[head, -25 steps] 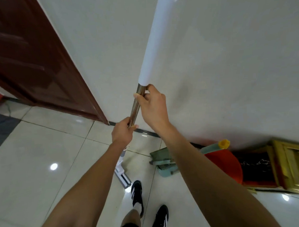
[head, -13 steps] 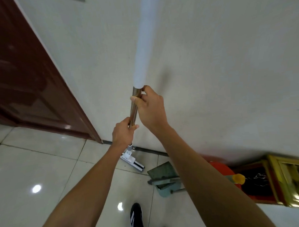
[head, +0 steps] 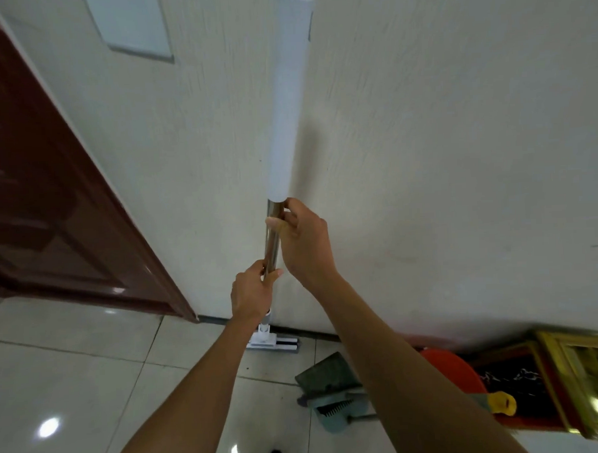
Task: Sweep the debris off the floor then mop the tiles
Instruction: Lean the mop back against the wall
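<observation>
At the floor's wall edge, left hand (head: pixel 251 293) and right hand (head: pixel 303 241) each clamp a grip on the upright mop (head: pixel 272 234); a loosened hold could tip it onto the dustpan (head: pixel 326 375).

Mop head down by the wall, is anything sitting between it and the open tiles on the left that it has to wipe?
Nothing visible does. The mop head rests at the baseboard, and the tiles to its left lie bare. The dustpan and red bucket sit to its right, off that path.
</observation>
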{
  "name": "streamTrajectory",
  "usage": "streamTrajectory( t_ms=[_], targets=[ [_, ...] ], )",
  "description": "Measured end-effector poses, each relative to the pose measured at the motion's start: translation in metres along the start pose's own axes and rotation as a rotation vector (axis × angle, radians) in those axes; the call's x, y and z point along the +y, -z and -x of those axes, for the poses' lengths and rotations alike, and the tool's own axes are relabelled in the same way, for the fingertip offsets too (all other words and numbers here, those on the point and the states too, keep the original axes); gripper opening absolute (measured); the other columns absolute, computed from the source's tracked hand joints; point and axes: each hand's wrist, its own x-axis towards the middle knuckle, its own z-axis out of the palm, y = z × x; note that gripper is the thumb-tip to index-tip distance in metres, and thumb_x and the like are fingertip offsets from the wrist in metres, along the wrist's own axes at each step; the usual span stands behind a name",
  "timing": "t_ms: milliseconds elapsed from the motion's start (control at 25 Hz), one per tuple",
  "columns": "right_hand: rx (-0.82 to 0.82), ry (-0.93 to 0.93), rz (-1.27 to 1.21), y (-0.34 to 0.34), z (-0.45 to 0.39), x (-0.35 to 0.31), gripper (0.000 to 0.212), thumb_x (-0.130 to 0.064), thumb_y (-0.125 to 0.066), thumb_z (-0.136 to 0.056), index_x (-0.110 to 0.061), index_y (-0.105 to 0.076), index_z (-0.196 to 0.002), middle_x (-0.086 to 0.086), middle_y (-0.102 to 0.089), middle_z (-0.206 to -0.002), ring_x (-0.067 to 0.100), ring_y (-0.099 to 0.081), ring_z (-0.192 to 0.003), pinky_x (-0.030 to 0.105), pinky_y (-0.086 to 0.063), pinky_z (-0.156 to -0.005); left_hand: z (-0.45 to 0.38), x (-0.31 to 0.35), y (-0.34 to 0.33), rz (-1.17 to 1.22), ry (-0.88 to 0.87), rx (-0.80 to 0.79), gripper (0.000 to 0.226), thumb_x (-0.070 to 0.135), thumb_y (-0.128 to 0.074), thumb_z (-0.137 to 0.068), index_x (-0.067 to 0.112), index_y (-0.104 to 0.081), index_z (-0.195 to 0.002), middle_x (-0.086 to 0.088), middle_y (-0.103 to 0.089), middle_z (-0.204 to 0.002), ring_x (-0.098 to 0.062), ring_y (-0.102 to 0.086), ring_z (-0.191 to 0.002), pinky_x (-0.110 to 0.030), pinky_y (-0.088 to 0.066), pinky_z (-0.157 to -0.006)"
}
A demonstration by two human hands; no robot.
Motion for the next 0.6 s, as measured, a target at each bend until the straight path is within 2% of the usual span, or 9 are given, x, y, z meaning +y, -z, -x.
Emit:
streamTrajectory(
  t_ms=[120,200,280,360,440,520,560,600],
  targets=[
    [0.015,0.032,-0.011,0.002,-0.005,-0.003,0.005,-0.014,-0.061,-0.095,-0.016,-0.058,-0.092,0.013,-0.070,-0.085,0.033,-0.065,-0.078,0.039,-0.056,-0.071,-0.003,0.004,0.002,0.000,-0.009,-0.004,0.037,0.045,-0.060,-0.096,0.015,-0.067,-0.116,-0.007,-0.073,-0.108,-0.028,-0.068,-0.087,-0.035,-0.053,-0.077],
    [0.011,0.018,-0.014,0.000,-0.004,0.000,0.003,-0.014,-0.060,-0.096,-0.014,-0.059,-0.093,0.013,-0.069,-0.085,0.033,-0.064,-0.078,0.040,-0.056,-0.072,-0.002,0.003,-0.001,-0.006,0.012,-0.024,0.035,0.044,-0.060,-0.096,0.015,-0.067,-0.114,-0.005,-0.073,-0.105,-0.026,-0.067,-0.084,-0.034,-0.052,-0.075],
    [0.025,0.012,-0.007,-0.003,0.000,0.004,0.006,-0.014,-0.059,-0.096,-0.010,-0.060,-0.092,0.014,-0.067,-0.083,0.030,-0.062,-0.073,0.039,-0.054,-0.071,0.001,0.004,-0.003,0.010,0.037,-0.043,0.030,0.039,-0.061,-0.097,0.014,-0.067,-0.112,-0.001,-0.069,-0.098,-0.027,-0.067,-0.087,-0.034,-0.052,-0.077],
    [0.056,0.016,-0.021,-0.006,-0.001,0.008,0.007,-0.015,-0.058,-0.097,-0.008,-0.061,-0.094,0.014,-0.065,-0.080,0.021,-0.055,-0.065,0.036,-0.052,-0.068,-0.004,0.000,-0.007,0.071,0.028,-0.069,0.022,0.034,-0.063,-0.097,0.017,-0.068,-0.109,0.002,-0.069,-0.096,-0.027,-0.068,-0.094,-0.037,-0.054,-0.083],
    [0.118,0.001,-0.026,-0.004,-0.003,0.012,0.008,-0.019,-0.057,-0.097,-0.012,-0.061,-0.099,0.006,-0.061,-0.073,0.006,-0.049,-0.061,0.030,-0.047,-0.062,-0.006,-0.001,-0.005,0.114,0.009,-0.130,0.028,0.035,-0.063,-0.096,0.026,-0.067,-0.122,0.001,-0.072,-0.113,-0.024,-0.066,-0.109,-0.040,-0.053,-0.095],
    [0.153,-0.006,-0.024,0.002,-0.008,0.012,0.012,-0.021,-0.054,-0.099,-0.015,-0.061,-0.107,-0.001,-0.060,-0.075,0.002,-0.050,-0.062,0.022,-0.041,-0.060,-0.008,0.002,-0.005,0.129,0.034,-0.155,0.047,0.040,-0.061,-0.096,0.029,-0.055,-0.141,-0.003,-0.063,-0.135,-0.021,-0.059,-0.124,-0.040,-0.048,-0.106],
    [0.142,-0.017,-0.016,0.005,-0.007,0.012,0.019,-0.022,-0.052,-0.100,-0.016,-0.060,-0.116,-0.001,-0.065,-0.086,-0.001,-0.055,-0.071,0.019,-0.044,-0.067,-0.002,0.008,-0.003,0.120,0.052,-0.158,0.052,0.041,-0.061,-0.097,0.027,-0.050,-0.146,-0.005,-0.060,-0.139,-0.021,-0.057,-0.126,-0.039,-0.046,-0.108],
    [0.127,-0.031,-0.032,0.009,-0.007,0.014,0.028,-0.022,-0.051,-0.100,-0.016,-0.056,-0.128,-0.001,-0.068,-0.106,0.001,-0.061,-0.089,0.020,-0.047,-0.079,0.000,0.009,-0.004,0.108,0.042,-0.141,0.054,0.040,-0.060,-0.097,0.025,-0.049,-0.148,-0.008,-0.059,-0.140,-0.022,-0.057,-0.126,-0.037,-0.045,-0.108]
  ],
)
